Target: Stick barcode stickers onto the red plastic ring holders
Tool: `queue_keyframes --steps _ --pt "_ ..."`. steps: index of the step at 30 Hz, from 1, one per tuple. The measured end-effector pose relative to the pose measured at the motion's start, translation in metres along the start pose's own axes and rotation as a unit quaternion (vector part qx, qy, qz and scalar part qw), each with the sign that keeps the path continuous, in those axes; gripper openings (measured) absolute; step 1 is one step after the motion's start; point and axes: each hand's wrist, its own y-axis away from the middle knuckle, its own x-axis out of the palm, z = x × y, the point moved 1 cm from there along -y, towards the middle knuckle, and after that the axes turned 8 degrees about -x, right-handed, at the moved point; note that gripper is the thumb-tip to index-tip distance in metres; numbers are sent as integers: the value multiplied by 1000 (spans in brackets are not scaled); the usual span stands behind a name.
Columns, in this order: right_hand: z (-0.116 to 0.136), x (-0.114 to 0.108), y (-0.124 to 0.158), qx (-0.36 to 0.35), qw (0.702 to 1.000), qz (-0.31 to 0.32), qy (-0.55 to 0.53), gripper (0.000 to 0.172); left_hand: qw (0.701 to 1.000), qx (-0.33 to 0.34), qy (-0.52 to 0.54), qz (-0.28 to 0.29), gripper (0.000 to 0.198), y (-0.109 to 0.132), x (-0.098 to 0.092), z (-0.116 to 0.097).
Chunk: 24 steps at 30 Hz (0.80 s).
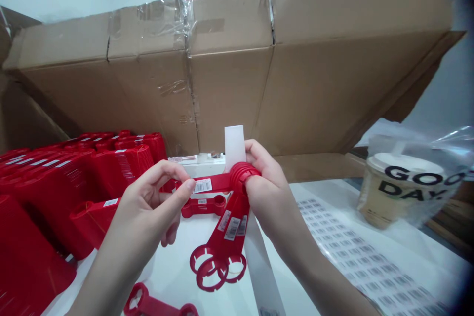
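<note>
My right hand (272, 190) is closed around the stacked ring ends of several red plastic two-ring pieces (237, 207), which fan downward with barcode stickers on them. One red piece (218, 183) from this bunch points left. At its barcode sticker (202, 185), the thumb and forefinger of my left hand (148, 202) pinch together; its far ring is hidden behind that hand. A white strip (234, 140) rises above the bunch and shows again below it. Whether it runs through the rings or behind them, I cannot tell.
Stacks of red pieces (122, 165) fill the left side. Loose red pieces lie behind the bunch (203, 206) and at the front (159, 308). A barcode sticker sheet (351, 252) lies right, near a bagged drink cup (392, 192). Cardboard (229, 89) stands at the back.
</note>
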Motion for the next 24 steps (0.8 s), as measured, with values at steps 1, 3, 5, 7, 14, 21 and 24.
queue_keyframes --steps 1,3,5,7,14,21,24 --pt "0 0 0 0 1000 -1 0 25 1000 1 -1 -3 33 0 0 0" --pt "0 0 0 1 1000 -1 0 26 1000 2 1 -7 33 1 1 1" --pt "-1 0 1 -1 1000 2 -1 26 1000 6 8 -4 33 1 2 2" --pt "-1 0 1 -5 1000 4 -1 26 1000 8 13 0 33 0 2 1" --pt "0 -1 2 -10 1000 9 1 19 1000 1 25 11 36 -2 4 0" --pt "0 0 2 -12 1000 8 2 19 1000 -4 26 8 36 -1 5 -1" --pt "0 1 2 -10 1000 6 -2 19 1000 -10 23 4 36 0 5 -2"
